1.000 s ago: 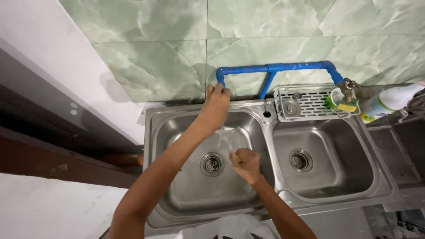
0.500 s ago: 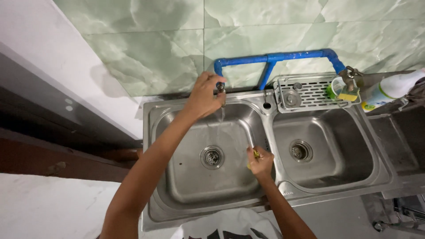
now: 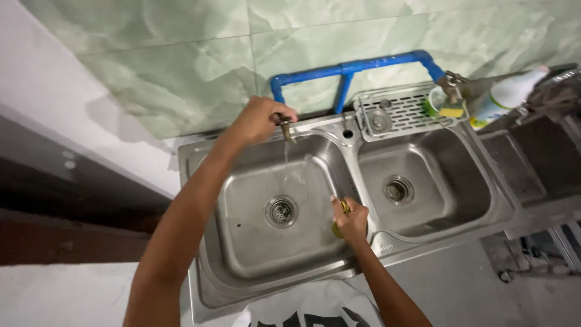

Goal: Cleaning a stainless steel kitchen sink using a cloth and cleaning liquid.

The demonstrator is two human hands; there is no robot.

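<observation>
Left hand [image 3: 259,118] closed on tap [image 3: 284,126], right hand [image 3: 350,219] gripping yellow-green object [image 3: 339,229]

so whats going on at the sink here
A person stands over a steel double sink. Their left hand is on the tap at the back of the left basin, and a thin stream of water runs from it. Their right hand holds a small yellow-green thing at the divider between the basins; what it is cannot be made out. A wire rack sits behind the right basin.
</observation>
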